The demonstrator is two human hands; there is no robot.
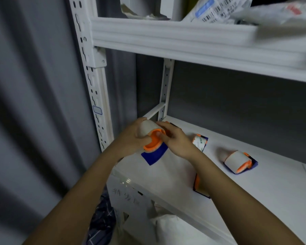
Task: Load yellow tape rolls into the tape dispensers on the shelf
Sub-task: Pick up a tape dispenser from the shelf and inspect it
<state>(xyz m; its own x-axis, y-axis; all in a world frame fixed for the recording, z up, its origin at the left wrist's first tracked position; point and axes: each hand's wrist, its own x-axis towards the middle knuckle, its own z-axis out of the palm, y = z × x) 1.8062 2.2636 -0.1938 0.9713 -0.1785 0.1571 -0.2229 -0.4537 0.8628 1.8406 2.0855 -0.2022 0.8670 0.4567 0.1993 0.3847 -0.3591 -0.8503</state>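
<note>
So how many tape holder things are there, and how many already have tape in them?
Dispensers with a roll: 2, the dispenser in the hands and the loaded dispenser on the shelf.
Dispenser partly hidden by the right arm: 1, the front dispenser; roll cannot be told.
Dispenser behind the right hand: 1, the back dispenser; roll unclear.
Total: 4 dispensers.

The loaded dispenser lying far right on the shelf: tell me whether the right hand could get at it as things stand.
Probably yes, once freed. The loaded dispenser lies in the open on the shelf with nothing above or in front of it. But the right hand is busy on the held dispenser with the left hand.
</note>
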